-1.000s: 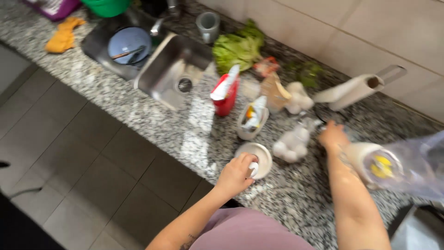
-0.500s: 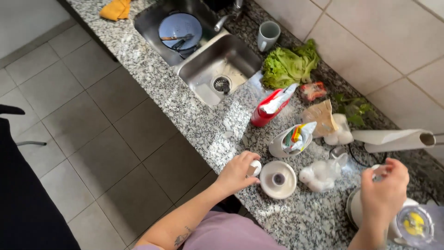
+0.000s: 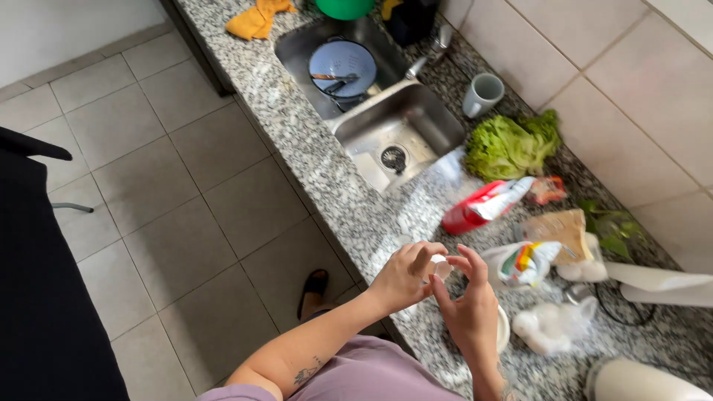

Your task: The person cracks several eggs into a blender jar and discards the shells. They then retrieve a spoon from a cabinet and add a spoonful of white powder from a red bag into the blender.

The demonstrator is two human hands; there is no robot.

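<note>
Basically: small white egg (image 3: 443, 269) held over the granite counter (image 3: 312, 141) edge, left hand (image 3: 405, 276) fingertips pinching it, right hand (image 3: 468, 308) fingers curled touching it, white bowl (image 3: 503, 328) at 5 o'clock, steel sink (image 3: 401, 130) at 12.

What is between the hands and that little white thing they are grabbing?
Nothing visible. The left hand and right hand both already hold the small white object in their fingers, above the granite counter.

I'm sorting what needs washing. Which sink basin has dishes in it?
The far basin, beyond the hands: it holds a blue plate with cutlery lying on it. The nearer basin shows only its bare drain.
</note>
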